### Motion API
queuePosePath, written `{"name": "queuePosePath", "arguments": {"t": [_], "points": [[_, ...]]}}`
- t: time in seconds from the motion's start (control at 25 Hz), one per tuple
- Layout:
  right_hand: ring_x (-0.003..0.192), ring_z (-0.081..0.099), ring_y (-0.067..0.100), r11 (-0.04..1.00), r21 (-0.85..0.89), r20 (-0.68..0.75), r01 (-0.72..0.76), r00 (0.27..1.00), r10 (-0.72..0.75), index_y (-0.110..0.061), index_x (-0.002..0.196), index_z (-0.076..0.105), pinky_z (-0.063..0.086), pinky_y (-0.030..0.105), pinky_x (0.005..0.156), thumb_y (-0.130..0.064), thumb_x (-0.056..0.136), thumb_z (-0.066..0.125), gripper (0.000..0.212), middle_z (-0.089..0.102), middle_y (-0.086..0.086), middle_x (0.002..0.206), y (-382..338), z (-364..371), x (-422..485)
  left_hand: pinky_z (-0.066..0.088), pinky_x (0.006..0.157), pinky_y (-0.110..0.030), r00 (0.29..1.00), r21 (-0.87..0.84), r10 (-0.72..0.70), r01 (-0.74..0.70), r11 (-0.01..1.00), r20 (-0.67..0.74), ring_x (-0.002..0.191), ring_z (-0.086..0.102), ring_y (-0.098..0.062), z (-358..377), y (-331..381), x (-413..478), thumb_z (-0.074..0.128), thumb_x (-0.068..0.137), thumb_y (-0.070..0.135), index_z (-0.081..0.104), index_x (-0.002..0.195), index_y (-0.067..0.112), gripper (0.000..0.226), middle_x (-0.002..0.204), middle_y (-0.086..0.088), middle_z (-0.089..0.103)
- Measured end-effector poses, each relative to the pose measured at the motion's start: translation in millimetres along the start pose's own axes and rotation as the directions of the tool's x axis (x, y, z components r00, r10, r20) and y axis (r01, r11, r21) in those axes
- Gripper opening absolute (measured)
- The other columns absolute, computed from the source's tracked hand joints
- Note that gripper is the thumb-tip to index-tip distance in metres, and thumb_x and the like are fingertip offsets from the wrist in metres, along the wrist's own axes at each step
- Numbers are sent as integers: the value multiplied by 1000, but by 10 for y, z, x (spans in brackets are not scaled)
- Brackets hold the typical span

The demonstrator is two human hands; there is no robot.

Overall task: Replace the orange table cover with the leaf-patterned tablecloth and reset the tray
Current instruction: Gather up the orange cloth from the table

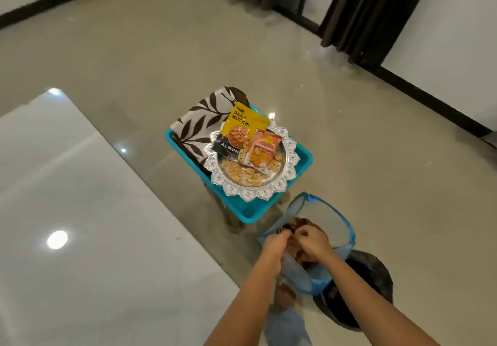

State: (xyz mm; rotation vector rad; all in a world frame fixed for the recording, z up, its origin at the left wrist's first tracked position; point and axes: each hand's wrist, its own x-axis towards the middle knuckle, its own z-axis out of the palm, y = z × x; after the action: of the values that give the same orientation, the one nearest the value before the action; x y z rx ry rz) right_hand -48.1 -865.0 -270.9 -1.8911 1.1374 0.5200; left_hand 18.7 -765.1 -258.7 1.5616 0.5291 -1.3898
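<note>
The folded leaf-patterned tablecloth (200, 122) lies in a turquoise bin (301, 158) set on a small stool. On top sits an ornate silver tray (289, 167) with loose nuts, a yellow almond packet (238, 132) and an orange snack packet (265, 148). Just below, a blue mesh hamper (326, 218) stands on the floor. My left hand (274, 245) and my right hand (313, 242) are both over the hamper's mouth, fingers curled on a brownish-orange cloth (297, 224) bunched inside it. Most of that cloth is hidden by my hands.
A bare glossy white table (88, 224) fills the left side. A black bag (368, 273) lies on the floor behind the hamper. My feet show below the hamper. Dark curtains (376, 9) hang at the back right over beige tiled floor.
</note>
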Motion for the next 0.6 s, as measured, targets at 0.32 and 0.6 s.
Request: {"name": "queuePosePath", "arguments": {"t": [0.32, 0.6], "points": [[85, 59, 14, 975, 46, -48, 219, 975, -217, -14, 101, 64, 43, 22, 65, -19, 89, 59, 14, 65, -1, 94, -1377, 295, -495, 46, 77, -27, 965, -99, 251, -257, 961, -69, 97, 57, -17, -1077, 734, -756, 56, 93, 28, 56, 98, 17, 12, 107, -5, 58], [93, 58, 18, 925, -7, -80, 380, 922, -379, -10, 106, 65, 41, 28, 75, -17, 90, 59, 19, 63, 1, 97, -2401, 228, -158, 48, 70, -25, 926, -157, 323, -355, 922, -195, 80, 58, -15, -1863, 1399, -473, 62, 87, 24, 61, 90, 14, 10, 91, -6, 64]]}}
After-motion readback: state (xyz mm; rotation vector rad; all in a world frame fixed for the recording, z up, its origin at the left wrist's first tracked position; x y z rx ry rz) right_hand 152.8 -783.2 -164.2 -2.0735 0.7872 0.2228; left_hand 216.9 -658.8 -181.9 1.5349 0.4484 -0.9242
